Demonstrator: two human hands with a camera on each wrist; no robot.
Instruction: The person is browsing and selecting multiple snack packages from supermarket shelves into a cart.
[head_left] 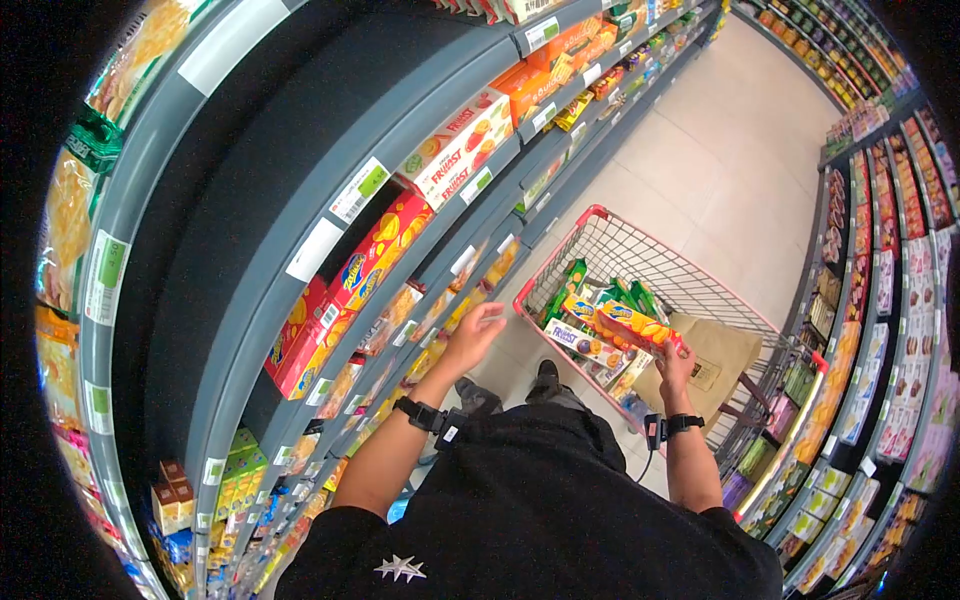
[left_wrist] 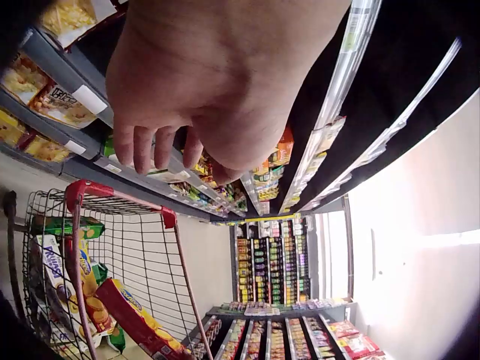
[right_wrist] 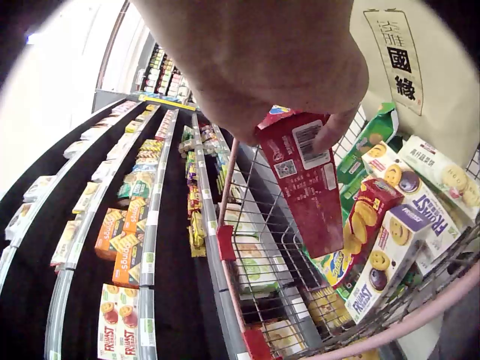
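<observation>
My right hand (head_left: 678, 372) grips one end of a red and yellow biscuit box (head_left: 632, 324), held above the shopping cart (head_left: 598, 211). In the right wrist view the box's dark red side (right_wrist: 307, 187) with its barcode faces the camera, thumb against it. Below lie another red and yellow biscuit box (right_wrist: 369, 216), white Fruiast boxes (right_wrist: 390, 259) and green packs (right_wrist: 367, 139). A beige bag (head_left: 728, 355) stands in the cart nearer the handle. My left hand (head_left: 472, 342) hangs between shelf and cart, holding nothing, its fingers loosely extended.
On the left, shelves hold red biscuit boxes (head_left: 378, 250), white Fruiast boxes (head_left: 458, 148) and orange boxes (head_left: 570, 50). Another stocked shelf (head_left: 865, 300) runs along the cart's right side. Pale tiled floor (head_left: 690, 150) stretches ahead between them.
</observation>
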